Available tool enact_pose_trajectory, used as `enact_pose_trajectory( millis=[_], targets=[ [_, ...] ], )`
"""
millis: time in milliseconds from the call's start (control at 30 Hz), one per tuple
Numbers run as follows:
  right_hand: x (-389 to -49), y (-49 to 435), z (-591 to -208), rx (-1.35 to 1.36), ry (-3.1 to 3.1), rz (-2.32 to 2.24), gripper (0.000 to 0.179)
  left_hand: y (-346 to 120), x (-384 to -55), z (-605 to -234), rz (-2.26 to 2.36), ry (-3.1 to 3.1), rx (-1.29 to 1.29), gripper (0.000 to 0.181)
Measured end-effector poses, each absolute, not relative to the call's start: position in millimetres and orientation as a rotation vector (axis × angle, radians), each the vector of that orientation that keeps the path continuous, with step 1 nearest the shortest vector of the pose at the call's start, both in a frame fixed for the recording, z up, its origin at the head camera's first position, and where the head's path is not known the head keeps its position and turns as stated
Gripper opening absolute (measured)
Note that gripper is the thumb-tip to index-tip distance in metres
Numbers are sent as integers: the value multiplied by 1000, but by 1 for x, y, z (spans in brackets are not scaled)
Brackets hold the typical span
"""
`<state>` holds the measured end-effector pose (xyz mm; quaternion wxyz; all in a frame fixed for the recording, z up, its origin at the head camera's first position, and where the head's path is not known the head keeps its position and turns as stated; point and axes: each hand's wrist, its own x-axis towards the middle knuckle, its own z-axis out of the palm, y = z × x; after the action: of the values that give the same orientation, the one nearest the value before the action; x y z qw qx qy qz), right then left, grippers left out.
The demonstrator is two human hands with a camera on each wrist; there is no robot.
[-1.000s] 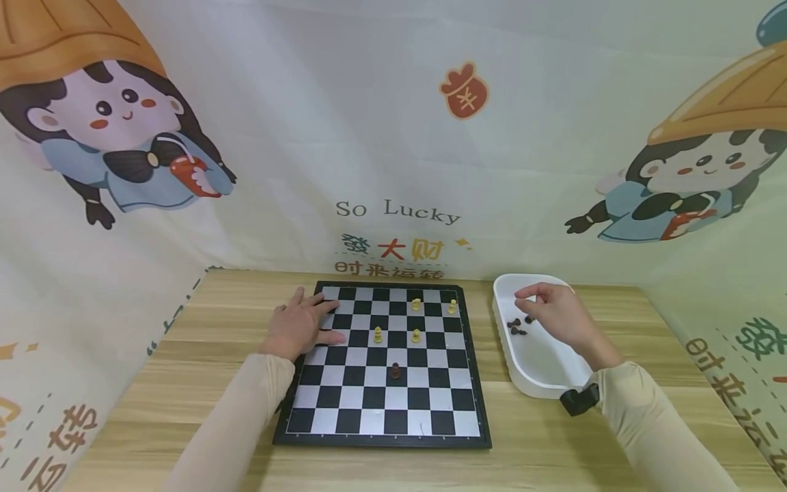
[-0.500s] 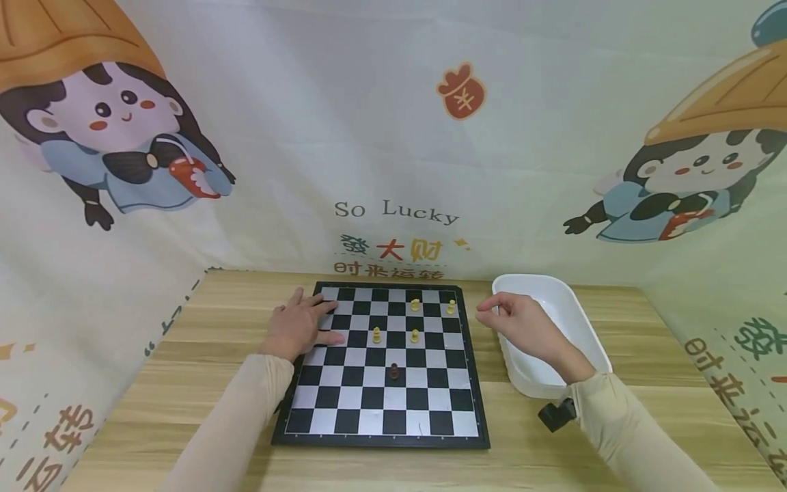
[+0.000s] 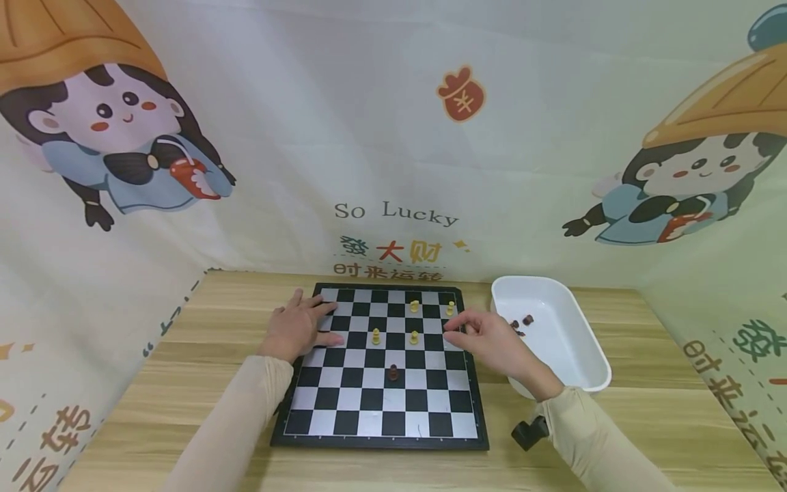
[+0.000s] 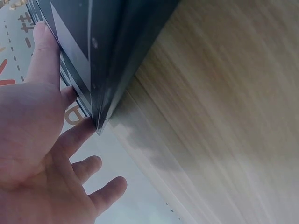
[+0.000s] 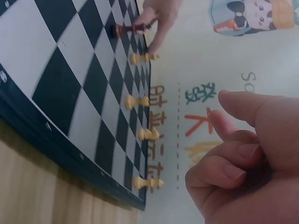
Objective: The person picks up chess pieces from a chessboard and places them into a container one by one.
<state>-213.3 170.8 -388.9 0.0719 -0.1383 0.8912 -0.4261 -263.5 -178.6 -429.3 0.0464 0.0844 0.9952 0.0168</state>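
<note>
My left hand (image 3: 295, 326) rests on the left edge of the chessboard (image 3: 380, 443), its fingers spread; the left wrist view shows fingers along the board's dark rim. My right hand (image 3: 492, 342) hovers over the board's right edge. In the right wrist view, thumb (image 5: 243, 106) and index finger are slightly apart, nothing visible between them; the other fingers are loosely bent. Upright on the board are a dark brown chess piece (image 3: 393, 372) and several pale yellow ones, including one near the centre (image 3: 376, 336), a knight (image 5: 148, 134) and one at far right (image 3: 451, 308).
A white tray (image 3: 578, 328) stands right of the board, with several dark chess pieces (image 3: 527, 320) at its left side. The wooden table (image 3: 203, 328) meets a printed cloth backdrop (image 3: 277, 137) at the back. A black camera (image 3: 530, 432) sits at my right wrist.
My right hand has moved left from above the white tray to the board's right edge, uncovering dark pieces in the tray. My left hand and the pieces on the board have stayed put.
</note>
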Motion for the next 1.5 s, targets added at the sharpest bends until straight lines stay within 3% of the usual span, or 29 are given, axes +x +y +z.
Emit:
enact_pose_trajectory(
  millis=[767,1500],
  targets=[
    [-199,124,-427,-604,2536,-1280,26,-179,-264,-428,60,3048,263,82],
    [-199,103,-438,-648,2545,-1237,24,-178,-259,-426,60,3055,273,81]
  ],
)
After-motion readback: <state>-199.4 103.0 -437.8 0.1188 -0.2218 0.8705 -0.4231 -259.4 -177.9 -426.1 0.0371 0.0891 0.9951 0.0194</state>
